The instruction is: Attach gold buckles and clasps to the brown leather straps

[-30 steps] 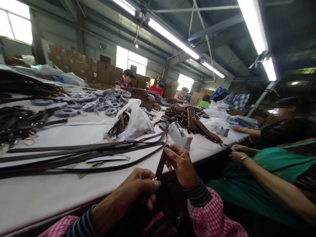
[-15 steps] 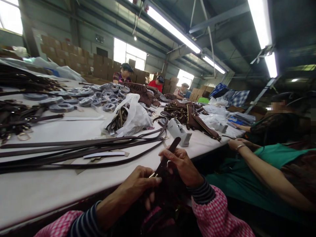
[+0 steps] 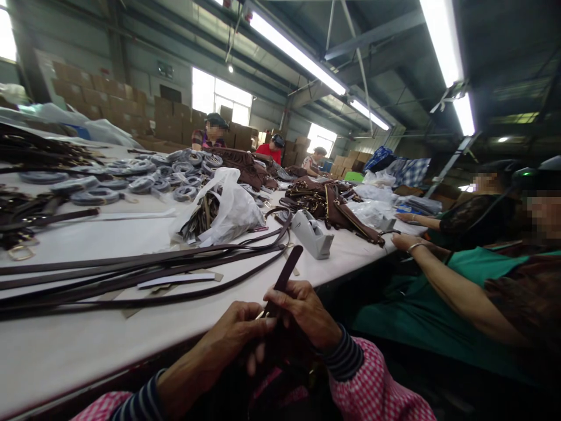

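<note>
A dark brown strap [image 3: 289,269] with a rounded end points up between my hands, just off the table's front edge. My left hand [image 3: 241,327] is closed on the strap's gold buckle [image 3: 262,314]. Thumb and fingers of my right hand [image 3: 304,310] pinch the strap just above the buckle. Below the hands the rest of the strap is lost in shadow. Long brown straps [image 3: 175,263] lie on the table to the left, and a grey tape dispenser [image 3: 312,234] stands behind my hands.
On the white table [image 3: 65,345] are a plastic bag of brown pieces [image 3: 232,210], grey coils [image 3: 96,195] and brown bags [image 3: 346,216]. A person in a green apron [image 3: 477,263] sits close on the right; other people are farther back.
My right hand has slid down the strap, closer to the buckle and my left hand. The view has shifted slightly, so the table scene sits farther left.
</note>
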Demonstrator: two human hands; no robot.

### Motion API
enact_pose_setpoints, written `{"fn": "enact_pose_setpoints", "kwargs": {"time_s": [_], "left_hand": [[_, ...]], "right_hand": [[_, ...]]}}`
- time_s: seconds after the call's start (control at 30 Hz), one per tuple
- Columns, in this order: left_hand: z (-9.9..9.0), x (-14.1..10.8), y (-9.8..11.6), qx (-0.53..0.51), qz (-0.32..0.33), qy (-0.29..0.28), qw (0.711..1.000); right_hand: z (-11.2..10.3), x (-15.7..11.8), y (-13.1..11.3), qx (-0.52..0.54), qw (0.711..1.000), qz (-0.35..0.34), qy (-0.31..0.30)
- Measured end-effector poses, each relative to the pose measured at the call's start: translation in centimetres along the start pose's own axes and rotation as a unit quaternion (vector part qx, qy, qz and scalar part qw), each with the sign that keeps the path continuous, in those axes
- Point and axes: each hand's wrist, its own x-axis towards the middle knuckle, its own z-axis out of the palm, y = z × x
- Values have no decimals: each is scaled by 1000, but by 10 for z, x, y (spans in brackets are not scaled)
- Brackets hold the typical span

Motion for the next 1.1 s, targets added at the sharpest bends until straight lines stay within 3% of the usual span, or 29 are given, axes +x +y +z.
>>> {"fn": "enact_pose_setpoints", "kwargs": {"time_s": [0.2,0.43,0.77,0.97,1.1], "left_hand": [[4,-7,0,-93,57,-23,994],[10,-5,6,-72,59,-34,995],[10,-2,3,-71,56,-16,996],[12,1,1,-68,54,24,996],[11,8,-7,-36,59,49,996]], "right_hand": [[-9,3,1,48,995,-9,86],[-8,-2,2,89,991,-14,101],[0,-11,-18,-48,993,-48,94],[4,-13,-17,-91,990,-59,90],[9,-13,-14,-211,968,-95,97]]}}
